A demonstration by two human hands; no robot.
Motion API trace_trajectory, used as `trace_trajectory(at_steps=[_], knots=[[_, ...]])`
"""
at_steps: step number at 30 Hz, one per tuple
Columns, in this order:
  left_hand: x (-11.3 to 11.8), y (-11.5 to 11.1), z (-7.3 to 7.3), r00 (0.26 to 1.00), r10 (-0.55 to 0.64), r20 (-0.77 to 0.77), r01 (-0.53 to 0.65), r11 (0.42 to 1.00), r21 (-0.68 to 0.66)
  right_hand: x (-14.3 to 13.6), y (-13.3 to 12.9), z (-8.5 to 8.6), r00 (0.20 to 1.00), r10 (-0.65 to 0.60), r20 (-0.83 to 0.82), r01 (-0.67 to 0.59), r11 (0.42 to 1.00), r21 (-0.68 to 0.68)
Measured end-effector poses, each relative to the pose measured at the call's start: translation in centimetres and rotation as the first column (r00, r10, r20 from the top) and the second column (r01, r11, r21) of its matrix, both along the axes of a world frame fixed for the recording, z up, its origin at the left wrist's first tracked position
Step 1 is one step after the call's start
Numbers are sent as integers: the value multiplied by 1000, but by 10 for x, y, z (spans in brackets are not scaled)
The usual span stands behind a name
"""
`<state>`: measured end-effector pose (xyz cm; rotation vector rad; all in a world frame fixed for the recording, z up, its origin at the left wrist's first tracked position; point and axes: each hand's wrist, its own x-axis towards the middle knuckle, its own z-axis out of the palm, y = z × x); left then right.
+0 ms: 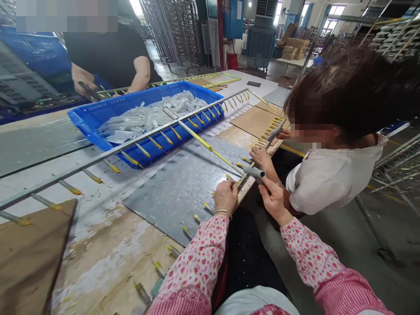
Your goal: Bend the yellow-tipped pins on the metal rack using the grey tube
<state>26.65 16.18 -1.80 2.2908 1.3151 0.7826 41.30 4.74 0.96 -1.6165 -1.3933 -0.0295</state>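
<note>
Fingers of the right hand (275,199) wrap a grey tubular tool (256,173), smooth and dull, its dark round open end facing the person's right side and its other end reaching over the near edge of a long metal frame (129,146). The left hand (226,197) is curled narrow at that same edge, just beside the tool; whether anything sits between its fingertips cannot be told. Rows of grey pegs (70,187) with yellow tips and thin wire ends line both long sides of the frame, which spans the table (108,192) diagonally, and a partly yellow crossbar (211,148) joins the sides. Beneath the crossbar lies a speckled grey sheet (183,179). Farther out, the frame's far rail passes over a blue basket (88,131) filled with pale, translucent pieces (141,118). To the right, a co-worker in white (337,175) has both hands at the frame, with a similar grey tube (274,133) in one. Across the table, a person in black (101,57) works beside another yellow-edged frame (229,80).
</note>
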Motion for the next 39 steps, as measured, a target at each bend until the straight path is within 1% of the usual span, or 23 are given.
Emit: trace_trajectory(at_steps=[3, 4, 5, 7, 9, 10, 11, 13, 15, 17, 19, 23, 25, 29, 33, 37, 39], knots=[[0, 0, 0, 1000, -7, -5, 7, 1000, -8, -2, 1, -3, 999, 50, 21, -45, 986, -162], [0, 0, 0, 1000, -8, -8, 8, 1000, -8, -3, 1, -2, 998, 58, 20, -53, 981, -185], [0, 0, -1, 1000, -7, -9, 6, 1000, -7, -3, 0, 1, 998, 55, 16, -52, 984, -172], [0, 0, -2, 1000, -2, -5, 2, 1000, -2, -4, -1, 6, 1000, 30, 4, -29, 997, -78], [0, 0, -2, 1000, 3, 6, -3, 1000, -1, -5, -1, 5, 1000, -9, 1, 9, 1000, 17], [0, -1, -2, 1000, 0, 9, 0, 1000, -3, -5, 0, 2, 1000, -13, 6, 13, 1000, 28], [0, -1, -2, 1000, -2, 8, 2, 1000, -6, -5, 2, -2, 1000, -1, 15, 1, 1000, 12], [-1, -1, -1, 1000, -9, 6, 9, 1000, -14, -4, 5, -14, 999, 36, 30, -34, 997, -68], [-1, 0, 0, 1000, -13, 16, 14, 1000, -25, -1, 7, -25, 999, 44, 32, -39, 990, -137], [-2, 0, 2, 999, -11, 42, 13, 999, -44, 1, 7, -30, 999, 34, 18, -31, 988, -150], [-3, 0, 5, 998, -12, 61, 16, 998, -63, 3, 6, -31, 999, 42, -9, -42, 988, -146], [-6, 0, 7, 998, -35, 47, 39, 996, -78, 2, 6, -30, 996, 31, -83, -42, 989, -140], [-8, 1, 6, 997, -45, 70, 51, 995, -88, 0, 4, -30, 991, 12, -135, -28, 992, -122], [-9, 2, 5, 990, -71, 122, 80, 995, -67, -3, -2, -28, 972, -65, -227, 52, 997, -63], [-7, 0, 5, 991, -88, 97, 89, 996, 2, -3, -7, -21, 969, -87, -232, 77, 996, -53], [-7, -2, 4, 994, -90, 64, 86, 994, 60, -3, -7, -11, 975, -61, -212, 50, 997, -56], [-6, -2, 2, 996, -69, 54, 65, 995, 73, -5, -8, -6, 984, -51, -171, 47, 999, -28]])
